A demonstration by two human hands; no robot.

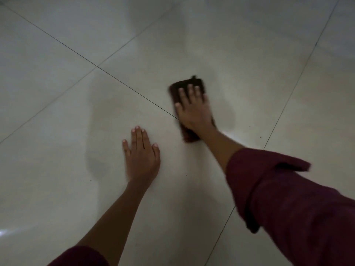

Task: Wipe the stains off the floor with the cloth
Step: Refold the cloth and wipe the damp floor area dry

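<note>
A dark brown folded cloth [182,86] lies flat on the pale tiled floor [249,93], just right of centre. My right hand [193,109] presses down on it, palm flat and fingers spread, covering its middle; the cloth's far end and near corner show around the hand. My left hand [141,154] rests flat on the bare floor nearer to me and to the left, fingers together, holding nothing. A darker damp-looking patch [98,162] spreads on the tile left of my left hand. Tiny dark specks [186,175] dot the floor near me.
Large glossy tiles with thin dark grout lines [115,77] run diagonally across the view. Both forearms wear dark maroon sleeves [288,198]. A bright reflection glints at the lower left edge [7,231].
</note>
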